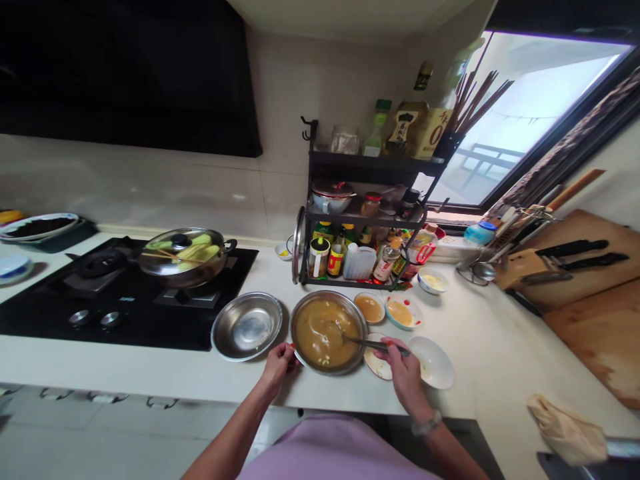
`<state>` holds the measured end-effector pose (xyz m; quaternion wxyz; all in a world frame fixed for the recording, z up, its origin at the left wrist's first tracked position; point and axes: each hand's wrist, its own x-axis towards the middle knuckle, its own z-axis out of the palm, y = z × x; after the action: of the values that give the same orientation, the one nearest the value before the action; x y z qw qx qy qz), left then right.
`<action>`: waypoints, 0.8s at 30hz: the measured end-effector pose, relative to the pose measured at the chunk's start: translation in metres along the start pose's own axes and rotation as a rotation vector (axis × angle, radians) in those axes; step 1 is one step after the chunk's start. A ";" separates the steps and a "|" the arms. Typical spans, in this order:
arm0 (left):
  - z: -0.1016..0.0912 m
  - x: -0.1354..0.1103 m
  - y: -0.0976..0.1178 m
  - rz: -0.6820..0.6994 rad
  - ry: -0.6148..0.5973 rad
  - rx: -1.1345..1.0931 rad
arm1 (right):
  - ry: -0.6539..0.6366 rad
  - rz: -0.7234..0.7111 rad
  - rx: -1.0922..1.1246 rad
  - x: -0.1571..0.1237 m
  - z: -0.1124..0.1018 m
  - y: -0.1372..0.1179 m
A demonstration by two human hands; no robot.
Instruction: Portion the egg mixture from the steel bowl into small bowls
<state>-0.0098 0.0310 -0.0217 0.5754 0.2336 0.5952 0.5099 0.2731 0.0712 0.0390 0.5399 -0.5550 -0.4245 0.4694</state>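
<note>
A round metal bowl (327, 357) of brownish liquid, with pale bits floating in it, stands on the counter in front of me. My left hand (280, 365) is closed on its left rim. In my right hand (401, 370) is the handle of a metal spoon (367, 343), which slants down into the liquid; its lower end is partly hidden there. An empty metal basin (249, 327) sits just left of the bowl. Under and beside my right hand are a small plate (379, 364) and a white bowl (434, 362). Two small bowls, one (370, 307) nearer and another (403, 312), hold brownish liquid.
A lidded pan (183, 259) stands on the black gas hob (150, 317) at left. Behind the bowls is a black rack (370, 217) with bottles and jars. Knives in a wooden block (530, 267) and cutting boards (600, 320) stand at right. A small bowl (433, 281) sits beside the rack.
</note>
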 end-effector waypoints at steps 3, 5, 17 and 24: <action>0.000 0.000 0.000 0.001 -0.004 -0.001 | 0.070 0.045 0.146 0.003 -0.004 -0.004; 0.000 0.001 0.000 -0.010 0.000 -0.002 | 0.100 0.041 0.194 0.004 -0.006 -0.009; 0.001 0.000 -0.001 -0.002 0.016 0.003 | 0.199 0.020 0.314 0.005 -0.012 -0.024; 0.002 0.000 -0.003 0.005 0.045 -0.016 | 0.186 0.019 0.297 0.016 -0.025 -0.024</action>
<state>-0.0073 0.0305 -0.0235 0.5624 0.2187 0.6034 0.5214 0.3017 0.0827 0.0614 0.6482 -0.5142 -0.2935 0.4788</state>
